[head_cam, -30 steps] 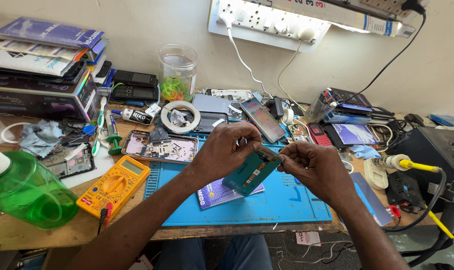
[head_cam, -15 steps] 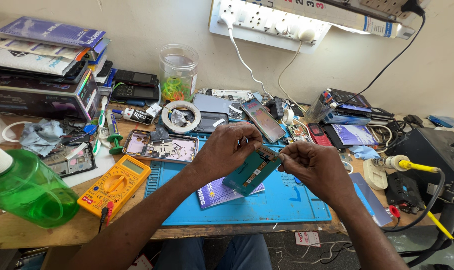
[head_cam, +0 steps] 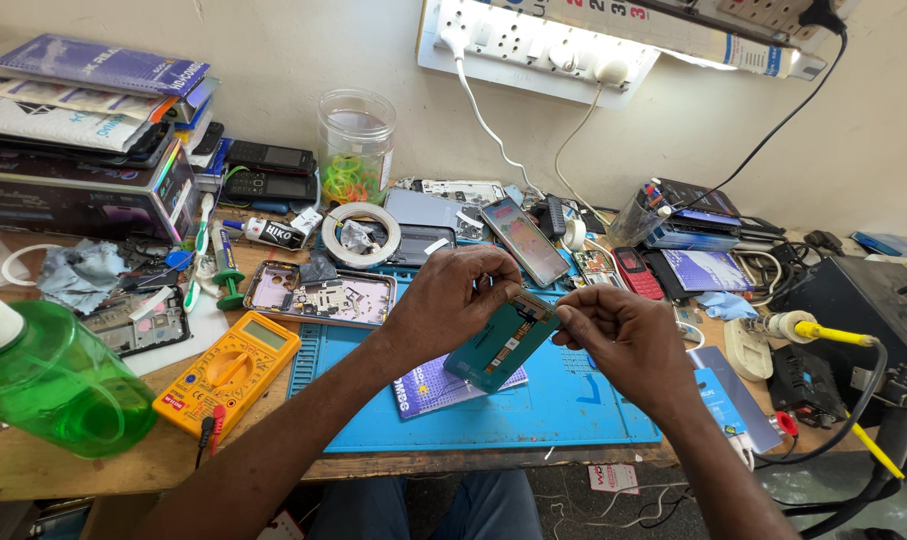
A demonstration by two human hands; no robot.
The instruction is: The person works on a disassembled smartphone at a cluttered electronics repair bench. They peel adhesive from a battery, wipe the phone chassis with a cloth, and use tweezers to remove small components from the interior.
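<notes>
Left hand [head_cam: 451, 300]: fingers curled, thumb and fingertips pinching the upper end of a teal phone panel [head_cam: 497, 345]. Right hand [head_cam: 621, 335]: fingers drawn together, thumb and forefinger pinching the panel's top right corner. Panel held tilted between both hands, raised clear of the blue work mat [head_cam: 573, 405], lower end pointing toward a purple printed card [head_cam: 428, 385] lying on the mat.

Left of the mat: yellow multimeter [head_cam: 231, 372] flat on the wooden bench [head_cam: 43, 470], red and black probe tips just beside its near corner. Further left: green plastic bottle [head_cam: 58, 385] with white cap, lying on its side. Behind the mat: opened phone frame [head_cam: 323, 295] showing internal parts, roll of tape [head_cam: 361, 233], clear jar [head_cam: 355, 145] containing coloured rubber bands, smartphone [head_cam: 524, 241] lying face up at an angle. Far left: stacked boxes [head_cam: 83, 170] with two dark keypad phones [head_cam: 273, 170] beside them. Right of the hands: red keypad phone [head_cam: 637, 272], soldering iron with yellow handle [head_cam: 823, 332] resting near a black station [head_cam: 863, 300]. On the wall above: white socket strip [head_cam: 533, 45] with plugs inserted, cables hanging down to the bench.
</notes>
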